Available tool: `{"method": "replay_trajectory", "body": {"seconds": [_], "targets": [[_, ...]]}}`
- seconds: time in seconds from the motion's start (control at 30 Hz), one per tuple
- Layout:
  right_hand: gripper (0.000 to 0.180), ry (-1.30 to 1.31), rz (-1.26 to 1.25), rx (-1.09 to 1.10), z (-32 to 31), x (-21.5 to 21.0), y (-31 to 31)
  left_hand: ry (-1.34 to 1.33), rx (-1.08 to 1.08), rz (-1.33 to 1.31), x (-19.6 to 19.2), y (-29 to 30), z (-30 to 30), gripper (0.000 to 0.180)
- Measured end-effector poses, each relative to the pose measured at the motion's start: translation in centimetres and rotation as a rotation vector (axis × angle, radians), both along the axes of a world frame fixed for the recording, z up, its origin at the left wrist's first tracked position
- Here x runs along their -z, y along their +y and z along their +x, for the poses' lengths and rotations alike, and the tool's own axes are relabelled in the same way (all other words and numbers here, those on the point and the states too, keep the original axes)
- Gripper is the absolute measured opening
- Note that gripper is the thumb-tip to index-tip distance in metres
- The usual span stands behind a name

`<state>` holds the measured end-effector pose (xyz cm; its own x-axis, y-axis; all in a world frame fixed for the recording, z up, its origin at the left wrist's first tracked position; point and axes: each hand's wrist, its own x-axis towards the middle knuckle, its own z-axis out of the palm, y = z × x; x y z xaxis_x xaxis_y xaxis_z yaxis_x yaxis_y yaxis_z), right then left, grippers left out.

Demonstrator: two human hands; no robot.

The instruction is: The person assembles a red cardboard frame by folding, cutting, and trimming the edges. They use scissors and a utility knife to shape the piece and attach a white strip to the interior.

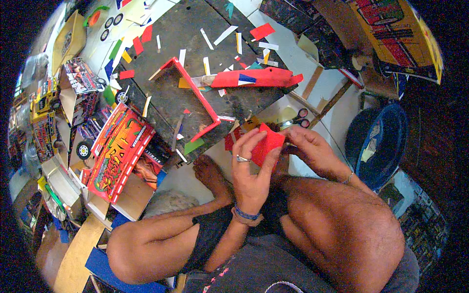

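Note:
A small red piece of sheet material [267, 145], perhaps card or foam, is held up in front of my knees. My left hand [250, 171] grips it between thumb and fingers, with a ring on one finger. At its right edge, the fingers of my right hand [312, 150] are pinched together against it; their tips are partly hidden. Just beyond my hands lies a pair of scissors [299, 118] with dark, reddish handles. On the dark board ahead rest a bent red strip frame [199, 95] and a long red built-up piece [249, 78].
Coloured scraps, including a red one [263, 31], litter the dark board [161, 97]. To the left, a red printed toy truck panel [122, 154] leans among boxes and wheels [84, 149]. A blue basin [398, 141] stands at right, below a yellow printed panel [391, 29].

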<state>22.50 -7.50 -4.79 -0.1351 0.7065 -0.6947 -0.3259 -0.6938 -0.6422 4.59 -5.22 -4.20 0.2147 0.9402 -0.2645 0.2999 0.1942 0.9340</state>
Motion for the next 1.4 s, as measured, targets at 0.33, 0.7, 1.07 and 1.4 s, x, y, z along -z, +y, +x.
{"method": "replay_trajectory", "body": {"seconds": [0.33, 0.7, 1.07, 1.4], "targets": [[0.024, -0.016, 0.007, 0.024, -0.1, 0.3, 0.3, -0.210, -0.094, -0.246, 0.9, -0.3, -0.2, 0.034], [0.016, -0.482, 0.242, -0.075, 0.1, 0.0, 0.8, -0.033, -0.145, -0.190, 0.3, 0.1, -0.1, 0.036], [0.019, -0.487, 0.326, -0.256, 0.8, -0.8, 1.4, 0.028, -0.039, -0.214, -0.1, 0.5, 0.0, 0.019], [0.024, -0.335, 0.132, -0.273, 1.4, -0.9, 1.6, 0.013, -0.034, -0.175, 0.0, 0.5, -0.2, 0.017]]}}
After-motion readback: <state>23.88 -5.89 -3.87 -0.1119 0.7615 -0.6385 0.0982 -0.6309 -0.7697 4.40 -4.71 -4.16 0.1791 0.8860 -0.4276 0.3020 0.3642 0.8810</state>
